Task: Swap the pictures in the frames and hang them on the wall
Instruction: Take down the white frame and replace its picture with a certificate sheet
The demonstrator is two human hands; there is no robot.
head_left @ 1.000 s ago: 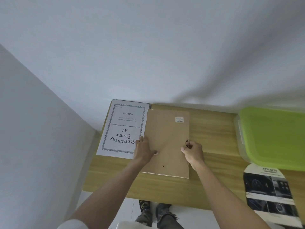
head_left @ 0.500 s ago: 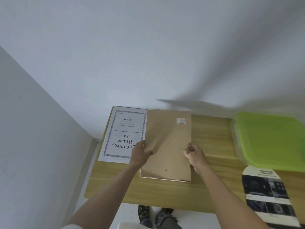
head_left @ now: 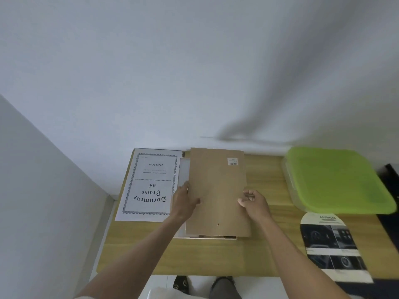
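Note:
A brown backing board with a small white sticker is lifted off a pale picture frame that lies face down on the wooden table. My left hand grips the board's left edge, thumb on top. My right hand pinches its right edge. The frame's white inside shows to the left of the board and its front rail below it. A white sheet printed "Document Frame A4" lies flat to the left. A dark car-interior print lies at the front right.
A clear plastic box with a green lid stands at the back right. A white wall runs behind the table and a grey wall on the left. A dark object sits at the far right edge. My shoes show below the table's front edge.
The backing board has come up off the frame and shifted right, uncovering the frame's white inside at the left. Both hands kept their hold on the board's edges. The camera tilted upward slightly.

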